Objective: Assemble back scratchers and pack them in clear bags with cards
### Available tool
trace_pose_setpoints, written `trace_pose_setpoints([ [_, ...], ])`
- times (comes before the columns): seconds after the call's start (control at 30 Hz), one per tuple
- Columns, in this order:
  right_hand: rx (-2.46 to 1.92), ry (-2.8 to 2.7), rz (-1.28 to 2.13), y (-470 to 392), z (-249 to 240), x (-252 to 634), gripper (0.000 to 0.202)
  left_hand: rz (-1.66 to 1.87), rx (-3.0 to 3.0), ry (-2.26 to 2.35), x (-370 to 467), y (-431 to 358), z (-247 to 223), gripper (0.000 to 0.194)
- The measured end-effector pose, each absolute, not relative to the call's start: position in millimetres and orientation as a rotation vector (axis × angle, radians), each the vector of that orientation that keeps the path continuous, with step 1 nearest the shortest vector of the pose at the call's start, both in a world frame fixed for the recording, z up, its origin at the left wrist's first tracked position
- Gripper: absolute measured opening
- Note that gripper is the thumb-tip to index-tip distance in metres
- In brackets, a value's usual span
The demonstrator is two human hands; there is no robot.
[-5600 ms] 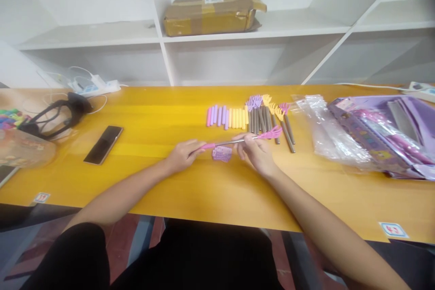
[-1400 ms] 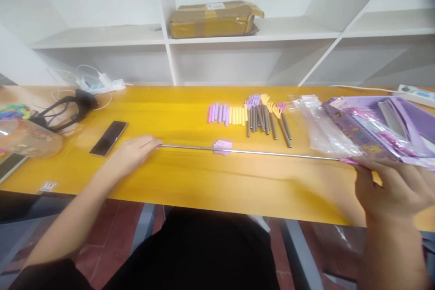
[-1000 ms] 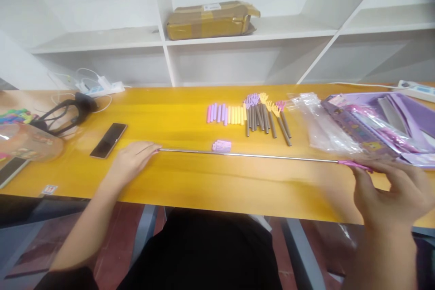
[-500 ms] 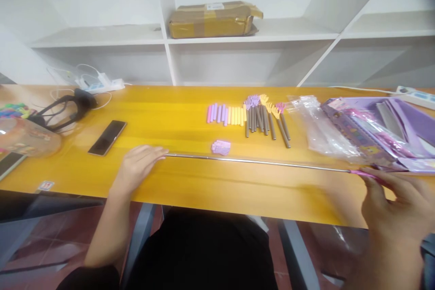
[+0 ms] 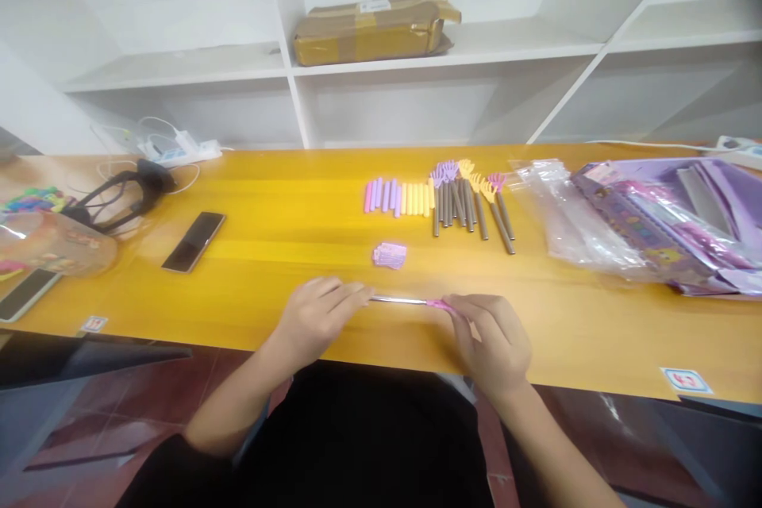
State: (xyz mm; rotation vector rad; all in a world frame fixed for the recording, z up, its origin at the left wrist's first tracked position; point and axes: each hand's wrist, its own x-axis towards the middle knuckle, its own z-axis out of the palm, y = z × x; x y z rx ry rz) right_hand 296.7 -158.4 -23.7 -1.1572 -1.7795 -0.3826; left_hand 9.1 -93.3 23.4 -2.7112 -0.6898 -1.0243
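Level above the table's front edge, a telescopic back scratcher [image 5: 400,300] stretches between my hands, its bare metal rod now short. My left hand [image 5: 318,313] closes on the rod's left end, hiding that tip. The fingers of my right hand [image 5: 491,337] pinch the pink head at the other end, partly covering it. Beyond lie a stack of small purple printed cards [image 5: 390,255], a row of pink, purple and yellow tubes [image 5: 398,197], and several back scratchers [image 5: 461,198] with dark metal handles and purple, yellow or pink claw heads.
To the right, clear plastic bags [image 5: 568,222] lie against a purple box [image 5: 648,230] with packets inside. A phone [image 5: 194,241], a clear plastic jar [image 5: 65,242], black headband-like gear [image 5: 119,190] and a power strip [image 5: 182,149] are on the left. Behind, a carton [image 5: 372,32] rests on white shelving.
My hands have come together, the right moving far left and the left moving right. The back scratcher's long extended rod has collapsed to a short length between them.
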Motion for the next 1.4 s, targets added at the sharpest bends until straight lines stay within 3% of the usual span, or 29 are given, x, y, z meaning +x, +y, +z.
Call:
trace_pose_setpoints([
  [0.77,-1.026,-1.852,-0.263,-168.9,-26.5,284.5,0.045,-0.917,-2.708,-0.58,15.5,-106.1,27.4,0.031],
  [1.4,-1.137,-2.038,-0.295,-167.0,-24.4,291.5,0.034,-0.798,-2.867,-0.641,16.9,-101.2,5.0,0.034],
])
